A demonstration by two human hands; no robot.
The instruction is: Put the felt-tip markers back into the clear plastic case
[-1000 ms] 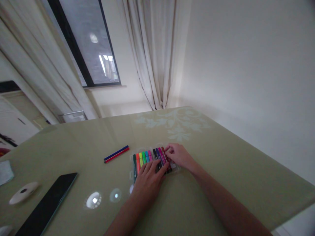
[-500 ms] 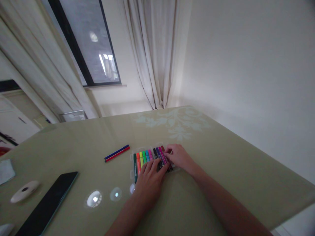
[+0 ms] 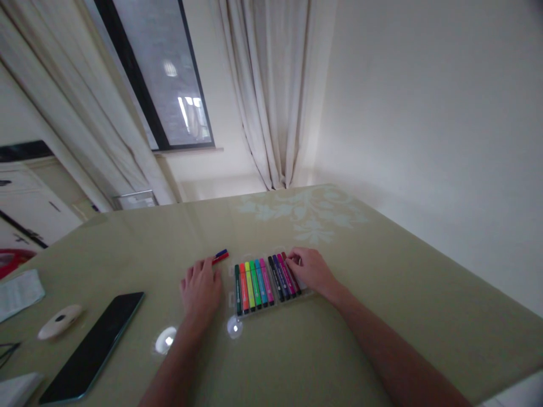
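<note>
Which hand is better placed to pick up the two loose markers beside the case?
Left. The left hand lies over the loose markers, while the right hand rests on the marker case.

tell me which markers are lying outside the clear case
The red and blue pair lying loose on the table, left of the marker case, partly under the left hand. All the others sit in a row inside it.

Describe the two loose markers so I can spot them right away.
On the olive table, look just left of the clear marker tray. The loose markers, one blue and one red, lie under the left hand, only their tips showing. Unlike the rest, they sit outside the tray.
</note>
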